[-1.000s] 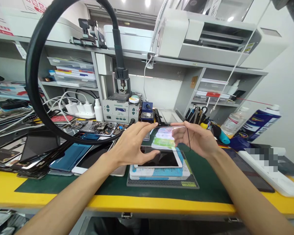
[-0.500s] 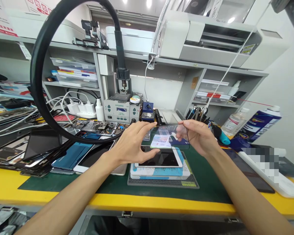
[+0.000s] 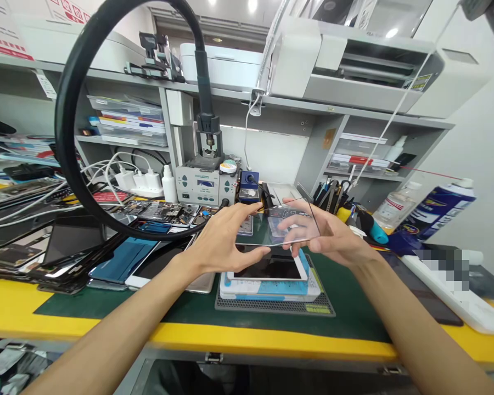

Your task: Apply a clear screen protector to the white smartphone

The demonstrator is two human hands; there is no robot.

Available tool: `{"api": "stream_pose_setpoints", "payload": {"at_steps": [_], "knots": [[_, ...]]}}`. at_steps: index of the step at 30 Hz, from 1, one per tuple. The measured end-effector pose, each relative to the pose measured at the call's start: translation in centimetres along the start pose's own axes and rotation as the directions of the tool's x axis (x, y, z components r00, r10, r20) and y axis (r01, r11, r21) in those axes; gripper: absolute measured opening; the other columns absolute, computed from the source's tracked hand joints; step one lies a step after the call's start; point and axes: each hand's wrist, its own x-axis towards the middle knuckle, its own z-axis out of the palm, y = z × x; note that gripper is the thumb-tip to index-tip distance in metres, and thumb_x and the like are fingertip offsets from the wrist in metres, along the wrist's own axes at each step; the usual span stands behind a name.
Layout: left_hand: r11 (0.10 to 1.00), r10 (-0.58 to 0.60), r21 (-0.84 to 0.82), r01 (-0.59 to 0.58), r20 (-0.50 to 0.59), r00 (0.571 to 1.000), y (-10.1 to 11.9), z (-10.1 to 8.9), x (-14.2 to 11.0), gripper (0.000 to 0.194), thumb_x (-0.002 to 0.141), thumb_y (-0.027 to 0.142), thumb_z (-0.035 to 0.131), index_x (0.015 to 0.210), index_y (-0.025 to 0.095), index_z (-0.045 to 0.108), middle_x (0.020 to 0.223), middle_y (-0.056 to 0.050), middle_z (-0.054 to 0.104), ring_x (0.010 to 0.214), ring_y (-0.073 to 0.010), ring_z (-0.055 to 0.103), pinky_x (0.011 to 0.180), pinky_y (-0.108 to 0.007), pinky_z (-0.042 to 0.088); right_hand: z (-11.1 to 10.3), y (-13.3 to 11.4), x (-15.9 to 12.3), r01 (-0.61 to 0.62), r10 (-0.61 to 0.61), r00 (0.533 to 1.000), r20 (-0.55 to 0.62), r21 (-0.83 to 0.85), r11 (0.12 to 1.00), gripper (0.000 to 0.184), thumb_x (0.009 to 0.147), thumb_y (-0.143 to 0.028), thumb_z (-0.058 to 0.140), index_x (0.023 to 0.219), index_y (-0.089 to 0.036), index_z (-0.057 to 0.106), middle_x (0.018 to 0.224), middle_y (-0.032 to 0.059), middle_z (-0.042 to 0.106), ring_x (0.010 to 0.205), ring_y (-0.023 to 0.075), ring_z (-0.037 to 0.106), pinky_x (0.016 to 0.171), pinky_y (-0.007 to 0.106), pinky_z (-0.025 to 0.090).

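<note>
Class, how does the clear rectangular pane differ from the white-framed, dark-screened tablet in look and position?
The clear rectangular pane shows fingers through it; the white-framed, dark-screened tablet looks opaque.
The pane is held up between the left hand and right hand; the tablet lies on a blue-and-white box.
Both look flat and thin.

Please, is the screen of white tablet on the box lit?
It looks dark. The white tablet on the box shows plain black glass, no icons; whether its power is off, I cannot tell.
</note>
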Motion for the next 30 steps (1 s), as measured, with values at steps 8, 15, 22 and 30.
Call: {"api": "stream_pose_setpoints", "payload": {"at_steps": [8, 15, 22, 30], "knots": [[1.0, -0.022, -0.01, 0.022, 0.016, 1.0, 0.3, -0.1, 0.0, 0.077, 0.087, 0.053, 0.071, 0.15, 0.019, 0.042, 0.13, -0.013, 0.066, 0.113, -0.0286, 0.066, 0.096, -0.045, 0.053, 0.6, 0.8, 0.3, 0.017, -0.029, 0.994, -0.109, -0.105, 0.994, 0.082, 0.073, -0.02, 0.091, 0.144, -0.03, 0.05, 0.117, 0.0079, 0.068, 0.09, 0.0234, 0.075, 0.071, 0.035, 0.064], [1.0, -0.024, -0.008, 0.024, 0.013, 1.0, 0.5, -0.1, 0.1, 0.079, 0.085, 0.056, 0.072, 0.148, 0.017, 0.046, 0.125, -0.013, 0.07, 0.104, -0.0279, 0.068, 0.091, -0.045, 0.054, 1.0, 1.2, 0.5, 0.049, -0.081, 0.984, -0.156, -0.201, 0.978, 0.073, 0.076, -0.022, 0.089, 0.139, -0.031, 0.055, 0.135, 0.0108, 0.06, 0.099, 0.024, 0.073, 0.077, 0.035, 0.063], [0.989, -0.074, -0.128, 0.074, 0.003, 0.997, 0.5, -0.1, 0.0, 0.08, 0.083, 0.055, 0.075, 0.149, 0.021, 0.046, 0.128, -0.013, 0.071, 0.104, -0.027, 0.071, 0.094, -0.044, 0.056, 1.2, 0.5, 0.5, 0.12, -0.149, 0.969, -0.197, -0.156, 0.981, 0.055, 0.075, -0.028, 0.089, 0.125, -0.029, 0.065, 0.15, 0.0114, 0.053, 0.103, 0.0272, 0.074, 0.077, 0.036, 0.062], [0.972, -0.136, -0.193, 0.136, 0.013, 0.991, 0.4, -0.3, 0.2, 0.081, 0.082, 0.055, 0.077, 0.149, 0.021, 0.047, 0.125, -0.01, 0.072, 0.104, -0.0245, 0.071, 0.094, -0.041, 0.056, 0.4, -0.1, 0.1, 0.171, -0.194, 0.947, -0.257, -0.109, 0.979, 0.044, 0.081, -0.031, 0.084, 0.122, -0.027, 0.069, 0.147, 0.0121, 0.058, 0.101, 0.0279, 0.075, 0.078, 0.04, 0.064]]}}
